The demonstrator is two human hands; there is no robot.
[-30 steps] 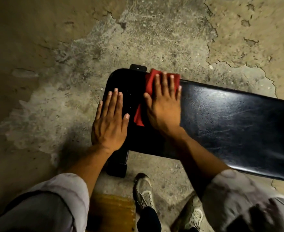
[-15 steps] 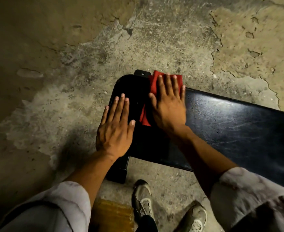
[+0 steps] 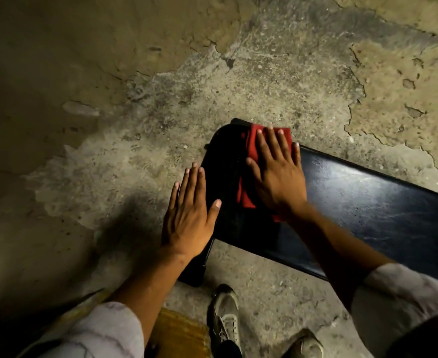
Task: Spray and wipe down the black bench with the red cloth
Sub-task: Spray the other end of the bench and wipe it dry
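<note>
The black bench [image 3: 367, 202] runs from the centre of the head view toward the right edge, its padded top glossy. A red cloth [image 3: 251, 148] lies on the bench's left end, partly covered by my right hand [image 3: 277, 174], which presses flat on it with fingers spread. My left hand [image 3: 189, 215] rests flat with straight fingers at the bench's left end edge, holding nothing. No spray bottle is in view.
Cracked, worn concrete floor [image 3: 186, 99] surrounds the bench. A black bench leg [image 3: 194, 270] stands under the left end. My two shoes [image 3: 224, 321] are below the bench edge, beside a yellowish wooden object [image 3: 181, 334] at the bottom.
The view has shifted, so bench and hands sit lower and further right. My left hand has slid off toward the bench's left end edge. The right hand stays pressed on the cloth.
</note>
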